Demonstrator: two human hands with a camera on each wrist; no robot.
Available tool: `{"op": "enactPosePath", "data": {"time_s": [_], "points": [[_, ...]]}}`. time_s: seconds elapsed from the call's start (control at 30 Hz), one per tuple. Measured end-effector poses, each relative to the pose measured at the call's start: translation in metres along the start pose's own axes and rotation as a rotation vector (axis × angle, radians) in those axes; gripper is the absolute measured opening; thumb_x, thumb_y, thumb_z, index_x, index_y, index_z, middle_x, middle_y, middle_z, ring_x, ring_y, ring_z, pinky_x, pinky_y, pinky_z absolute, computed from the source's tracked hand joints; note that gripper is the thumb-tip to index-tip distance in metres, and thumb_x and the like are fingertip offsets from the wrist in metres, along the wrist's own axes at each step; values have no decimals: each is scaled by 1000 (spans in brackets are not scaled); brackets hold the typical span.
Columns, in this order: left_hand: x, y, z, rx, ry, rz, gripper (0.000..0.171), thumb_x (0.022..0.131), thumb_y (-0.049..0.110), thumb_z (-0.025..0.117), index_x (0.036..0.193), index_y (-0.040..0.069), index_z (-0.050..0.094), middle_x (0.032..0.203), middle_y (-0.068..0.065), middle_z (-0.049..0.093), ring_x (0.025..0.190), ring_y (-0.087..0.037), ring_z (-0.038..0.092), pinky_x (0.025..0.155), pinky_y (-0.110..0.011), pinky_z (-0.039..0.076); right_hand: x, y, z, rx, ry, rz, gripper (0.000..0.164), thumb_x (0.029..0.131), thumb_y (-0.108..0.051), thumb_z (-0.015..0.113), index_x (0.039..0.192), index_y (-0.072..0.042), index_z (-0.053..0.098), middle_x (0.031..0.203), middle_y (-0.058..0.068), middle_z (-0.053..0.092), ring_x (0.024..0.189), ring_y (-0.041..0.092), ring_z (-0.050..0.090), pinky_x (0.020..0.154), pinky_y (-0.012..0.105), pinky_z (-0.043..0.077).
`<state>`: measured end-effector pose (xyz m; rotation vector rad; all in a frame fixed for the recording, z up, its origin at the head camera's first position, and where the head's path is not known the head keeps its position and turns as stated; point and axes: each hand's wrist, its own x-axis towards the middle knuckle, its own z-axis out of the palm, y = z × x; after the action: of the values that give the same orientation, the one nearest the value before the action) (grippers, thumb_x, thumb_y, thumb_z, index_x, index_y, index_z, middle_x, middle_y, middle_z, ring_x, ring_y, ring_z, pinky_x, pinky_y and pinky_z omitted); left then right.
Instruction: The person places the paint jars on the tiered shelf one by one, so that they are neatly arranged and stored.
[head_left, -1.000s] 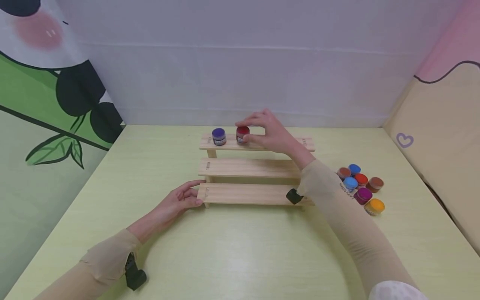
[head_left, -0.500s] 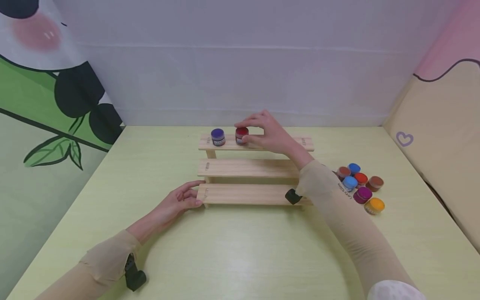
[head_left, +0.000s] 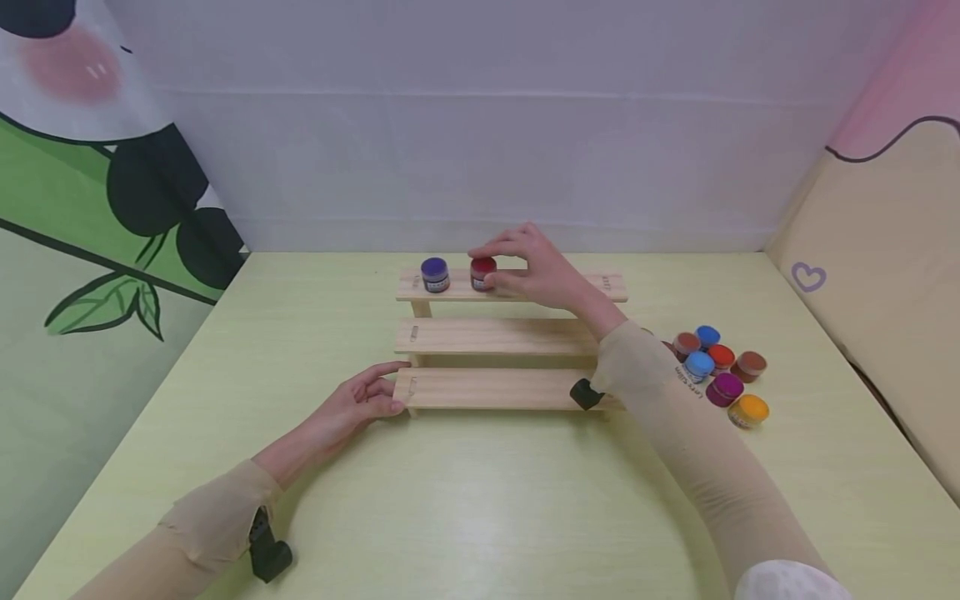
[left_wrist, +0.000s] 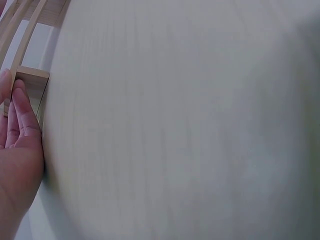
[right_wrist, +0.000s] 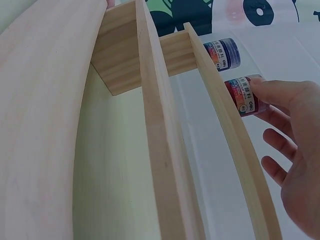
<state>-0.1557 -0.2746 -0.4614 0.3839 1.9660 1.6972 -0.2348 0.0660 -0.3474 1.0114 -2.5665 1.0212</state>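
A three-tier wooden rack (head_left: 495, 337) stands on the table. On its top tier my right hand (head_left: 543, 271) pinches a small red paint jar (head_left: 482, 272) between thumb and fingers; the jar is upright at the shelf surface. To its left on the same tier sits a blue-violet paint jar (head_left: 435, 274), and in the right wrist view both the labelled red jar (right_wrist: 244, 95) and the violet jar (right_wrist: 224, 54) show side by side. My left hand (head_left: 365, 396) grips the left end of the bottom tier, its thumb at the front; the left wrist view shows its fingertips at the wood.
Right of the rack several more paint jars stand grouped: yellow (head_left: 749, 411), purple (head_left: 724, 389), light blue (head_left: 699, 366), red, brown and blue. The right sleeve (head_left: 675, 417) partly hides that group and the rack's right end. A pale wall (head_left: 480, 167) rises behind the table.
Hands, red jar and rack keep their places relative to each other. The head view has shifted only slightly.
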Motion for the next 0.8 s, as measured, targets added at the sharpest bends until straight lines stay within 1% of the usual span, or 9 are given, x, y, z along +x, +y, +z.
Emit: {"op": "enactPosePath", "data": {"time_s": [0.37, 0.6, 0.8], "points": [[0, 0, 0, -13, -4, 2, 67, 95, 8, 64, 153, 8, 30, 98, 11, 68, 92, -2, 64, 86, -20, 51, -1, 1, 1, 1, -12, -15, 40, 90, -22, 73, 129, -16, 67, 123, 3, 67, 115, 22, 46, 99, 42, 36], [0, -1, -1, -20, -9, 4, 66, 94, 7, 64, 152, 8, 32, 97, 10, 69, 91, -3, 66, 86, -20, 52, -1, -1, -1, -28, -24, -31, 38, 92, -23, 71, 129, -17, 67, 127, 3, 67, 112, 22, 47, 97, 41, 36], [1, -1, -2, -20, -12, 3, 66, 95, 7, 64, 152, 8, 31, 98, 10, 69, 91, -3, 66, 86, -20, 52, -2, -3, -2, -24, -37, -17, 38, 92, -23, 71, 129, -16, 67, 128, 3, 67, 113, 22, 46, 97, 42, 37]]}}
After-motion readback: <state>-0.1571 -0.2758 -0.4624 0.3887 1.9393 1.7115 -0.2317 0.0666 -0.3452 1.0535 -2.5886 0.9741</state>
